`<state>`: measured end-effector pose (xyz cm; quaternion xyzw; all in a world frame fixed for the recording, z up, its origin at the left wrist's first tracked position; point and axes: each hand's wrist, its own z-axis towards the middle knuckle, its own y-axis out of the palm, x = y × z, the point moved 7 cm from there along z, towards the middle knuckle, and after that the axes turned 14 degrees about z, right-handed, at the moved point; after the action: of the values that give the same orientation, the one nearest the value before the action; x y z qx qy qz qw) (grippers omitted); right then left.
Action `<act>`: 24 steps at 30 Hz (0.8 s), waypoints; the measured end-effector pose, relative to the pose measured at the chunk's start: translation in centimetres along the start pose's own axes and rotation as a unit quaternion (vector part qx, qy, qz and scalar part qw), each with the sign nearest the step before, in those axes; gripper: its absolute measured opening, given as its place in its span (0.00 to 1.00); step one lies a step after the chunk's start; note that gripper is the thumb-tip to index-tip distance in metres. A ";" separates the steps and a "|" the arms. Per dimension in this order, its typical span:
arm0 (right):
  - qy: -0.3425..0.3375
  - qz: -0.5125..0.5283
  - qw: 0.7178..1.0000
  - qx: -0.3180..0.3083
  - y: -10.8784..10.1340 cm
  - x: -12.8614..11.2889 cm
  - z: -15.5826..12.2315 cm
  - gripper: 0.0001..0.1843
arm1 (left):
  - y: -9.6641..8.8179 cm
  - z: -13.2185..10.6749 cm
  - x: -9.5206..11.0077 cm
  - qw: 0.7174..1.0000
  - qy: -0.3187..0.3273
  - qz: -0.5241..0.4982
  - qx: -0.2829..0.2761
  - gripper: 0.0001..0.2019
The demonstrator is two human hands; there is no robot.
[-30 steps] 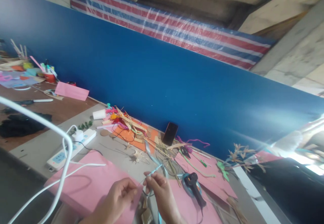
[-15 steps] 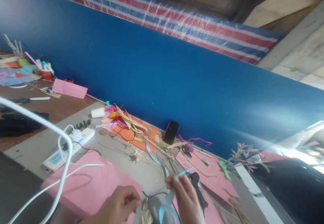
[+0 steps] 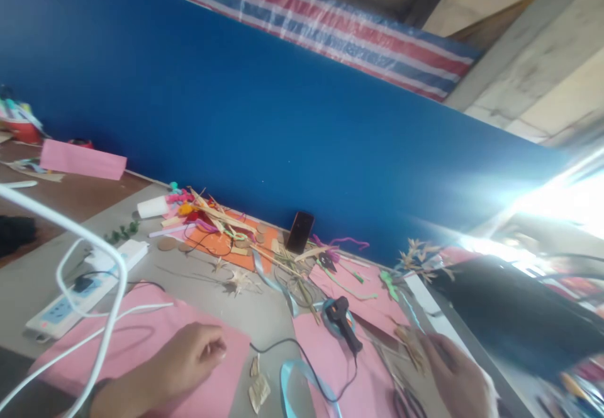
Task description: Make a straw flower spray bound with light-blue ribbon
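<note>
My left hand [image 3: 195,352] hovers over or rests on the pink paper [image 3: 219,389] at lower left, its fingers curled in with nothing showing in them. Far to the right, my right hand [image 3: 455,377] is smeared by motion, its fingertips beside a dried husk strip [image 3: 413,349]. A thin light-blue ribbon piece [image 3: 409,308] runs up to these fingertips; whether they grip it is unclear. Between the hands, a black glue gun [image 3: 344,323] lies over a roll of blue ribbon. A wider loop of light-blue ribbon [image 3: 285,386] curls at the bottom, beside crumpled dried husk [image 3: 258,389].
A white power strip [image 3: 89,289] and a thick white cable [image 3: 106,248] stand at left. A phone [image 3: 300,232] leans against the blue partition [image 3: 264,109]. Craft scraps cover orange paper [image 3: 245,260] by a white cup [image 3: 151,208]. Scissors [image 3: 408,402] lie near my right hand.
My right hand has moved away to the right from above the glue gun, uncovering it. My left hand stays curled over the pink paper. The view has swung right.
</note>
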<state>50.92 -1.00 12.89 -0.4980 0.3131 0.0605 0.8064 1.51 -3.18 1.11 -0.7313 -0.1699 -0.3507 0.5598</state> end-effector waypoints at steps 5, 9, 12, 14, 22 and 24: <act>0.059 -0.156 0.983 -0.070 -0.7 6.1 1.0 0.23 | -1.9 0.5 -0.9 0.998 0.009 0.055 -0.006 0.11; 0.096 -0.197 0.972 -0.084 -0.2 9.2 0.1 0.19 | -2.5 0.8 -1.4 0.996 0.013 0.083 -0.003 0.10; 0.099 -0.214 0.969 -0.074 0.0 10.6 -0.3 0.17 | -2.7 0.9 -1.6 0.995 0.008 0.097 -0.004 0.11; 0.098 -0.217 0.968 -0.075 0.1 11.2 -0.4 0.16 | -2.7 0.9 -1.5 0.995 0.008 0.103 -0.006 0.10; 0.098 -0.217 0.968 -0.082 0.1 12.4 -0.8 0.18 | -2.1 0.7 -1.7 0.994 0.009 0.110 -0.011 0.11; 0.098 -0.212 0.969 -0.085 0.1 12.6 -0.9 0.19 | -2.1 0.8 -1.9 0.992 0.010 0.123 -0.006 0.12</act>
<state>60.50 -4.44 5.43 -0.6229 0.2714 -0.1343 0.7213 -0.90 -1.55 1.13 -0.7468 -0.0710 -0.2871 0.5956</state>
